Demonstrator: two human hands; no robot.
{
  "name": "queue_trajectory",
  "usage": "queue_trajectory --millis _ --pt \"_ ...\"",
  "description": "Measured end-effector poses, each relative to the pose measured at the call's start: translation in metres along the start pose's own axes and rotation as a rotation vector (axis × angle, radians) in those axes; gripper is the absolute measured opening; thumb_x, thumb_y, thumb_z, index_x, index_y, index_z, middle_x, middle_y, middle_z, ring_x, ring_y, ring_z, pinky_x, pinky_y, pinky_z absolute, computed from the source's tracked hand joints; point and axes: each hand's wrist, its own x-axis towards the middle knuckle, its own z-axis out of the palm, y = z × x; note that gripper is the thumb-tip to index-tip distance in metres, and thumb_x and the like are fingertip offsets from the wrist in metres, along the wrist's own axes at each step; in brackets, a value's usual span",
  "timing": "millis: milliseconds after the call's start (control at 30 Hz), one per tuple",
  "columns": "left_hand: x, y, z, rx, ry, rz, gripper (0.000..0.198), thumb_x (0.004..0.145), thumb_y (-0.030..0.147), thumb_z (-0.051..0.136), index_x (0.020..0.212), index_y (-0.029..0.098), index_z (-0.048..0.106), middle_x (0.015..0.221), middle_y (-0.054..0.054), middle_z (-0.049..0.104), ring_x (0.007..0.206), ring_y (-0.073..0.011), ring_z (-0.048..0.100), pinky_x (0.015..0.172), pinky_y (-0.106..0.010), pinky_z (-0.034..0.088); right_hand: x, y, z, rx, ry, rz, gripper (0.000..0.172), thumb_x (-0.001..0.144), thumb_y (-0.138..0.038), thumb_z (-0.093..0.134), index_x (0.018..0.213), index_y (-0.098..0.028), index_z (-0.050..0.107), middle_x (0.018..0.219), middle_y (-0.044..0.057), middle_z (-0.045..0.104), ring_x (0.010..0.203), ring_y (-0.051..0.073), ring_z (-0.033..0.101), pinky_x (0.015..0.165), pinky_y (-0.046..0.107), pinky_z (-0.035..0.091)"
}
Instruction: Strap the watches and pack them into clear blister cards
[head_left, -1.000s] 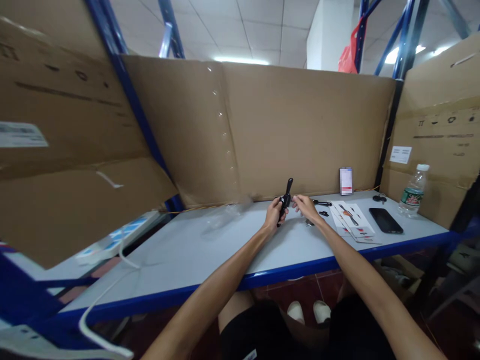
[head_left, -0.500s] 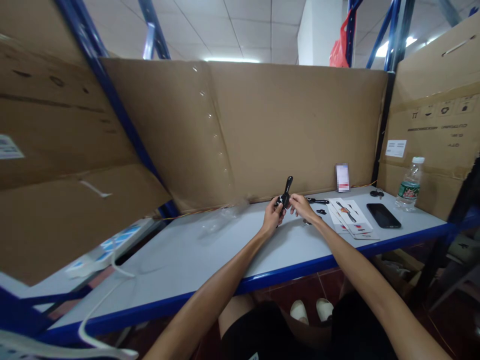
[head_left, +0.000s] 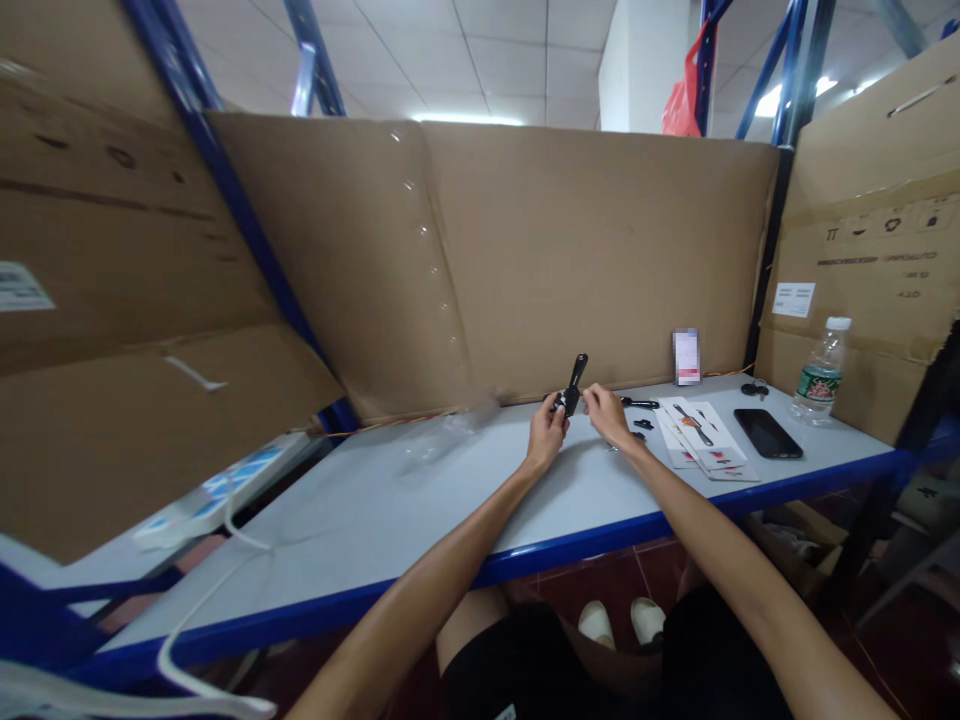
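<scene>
A bottle, white-capped and clear with a green label, stands to the right of the cards, on the far side of them from the hands; its fill level is hard to make out. Well left of the cards, a clear plastic bag lies crumpled on the counter, its contents too blurred to tell. Above and behind the cards hangs a red bag. The left hand, left of the cards, is wrapped round a black tool, handle tilted upward. The right hand, between that tool and the cards, is bent in with fingertips gathered beside the tool; whether they grip anything I cannot tell. Both forearms reach forward, converging.
</scene>
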Motion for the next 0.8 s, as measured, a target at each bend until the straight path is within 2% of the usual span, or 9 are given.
queue_trajectory --millis 67,133,233,367,500,633,800 --pt "-0.002 0.001 -0.001 0.158 0.053 0.074 0.037 0.097 0.038 0.050 0.125 0.015 0.060 0.058 0.005 0.051 0.046 -0.0108 0.042 0.050 -0.021 0.033 -0.006 -0.006 -0.003 -0.197 0.071 -0.080 0.031 0.108 -0.035 0.038 0.093 -0.021 0.062 0.090 0.005 0.075 0.080 0.017 0.069 0.067 0.023 0.040" --pt "-0.005 0.004 -0.002 0.323 0.059 0.146 0.037 0.098 0.029 0.046 0.129 0.016 0.062 0.063 0.002 0.058 0.053 -0.0133 0.050 0.057 -0.023 0.038 -0.011 -0.012 -0.003 -0.307 0.019 -0.152 0.034 0.109 -0.035 0.036 0.099 -0.022 0.065 0.096 0.007 0.077 0.088 0.019 0.070 0.070 0.024 0.037" --pt "-0.011 0.008 -0.003 0.546 0.023 0.196 0.045 0.097 0.019 0.043 0.139 0.018 0.059 0.078 -0.004 0.069 0.067 -0.0173 0.062 0.069 -0.026 0.044 -0.017 -0.018 -0.001 -0.359 -0.067 -0.200 0.034 0.110 -0.034 0.036 0.106 -0.022 0.067 0.098 0.007 0.078 0.090 0.019 0.070 0.070 0.024 0.035" --pt "-0.015 0.013 -0.003 0.689 -0.023 0.184 0.052 0.097 0.014 0.042 0.148 0.019 0.052 0.094 -0.009 0.076 0.081 -0.0216 0.070 0.078 -0.029 0.047 -0.017 -0.020 0.003 -0.340 -0.069 -0.170 0.032 0.109 -0.032 0.039 0.106 -0.020 0.069 0.099 0.008 0.078 0.089 0.019 0.069 0.070 0.025 0.035" --pt "-0.016 0.017 -0.004 0.753 -0.048 0.174 0.055 0.096 0.012 0.042 0.150 0.019 0.049 0.100 -0.009 0.078 0.087 -0.0226 0.072 0.081 -0.029 0.048 -0.012 -0.017 0.010 -0.178 -0.045 -0.125 0.035 0.107 -0.027 0.042 0.086 -0.019 0.068 0.082 0.005 0.074 0.077 0.016 0.065 0.070 0.023 0.037" --pt "-0.017 0.021 -0.006 0.823 -0.059 0.174 0.056 0.096 0.011 0.043 0.152 0.019 0.048 0.104 -0.010 0.078 0.094 -0.0247 0.073 0.081 -0.030 0.049 -0.008 -0.014 0.017 0.075 -0.041 -0.082 0.040 0.104 -0.024 0.043 0.066 -0.020 0.057 0.059 -0.001 0.061 0.063 0.013 0.058 0.067 0.022 0.038" --pt "-0.018 0.024 -0.008 0.943 -0.080 0.156 0.062 0.095 0.010 0.044 0.156 0.019 0.042 0.107 -0.011 0.078 0.095 -0.0257 0.073 0.082 -0.031 0.050 -0.005 -0.012 0.022 0.448 -0.142 0.098 0.041 0.103 -0.034 0.045 0.065 -0.020 0.053 0.051 -0.004 0.053 0.043 0.010 0.045 0.050 0.021 0.035"
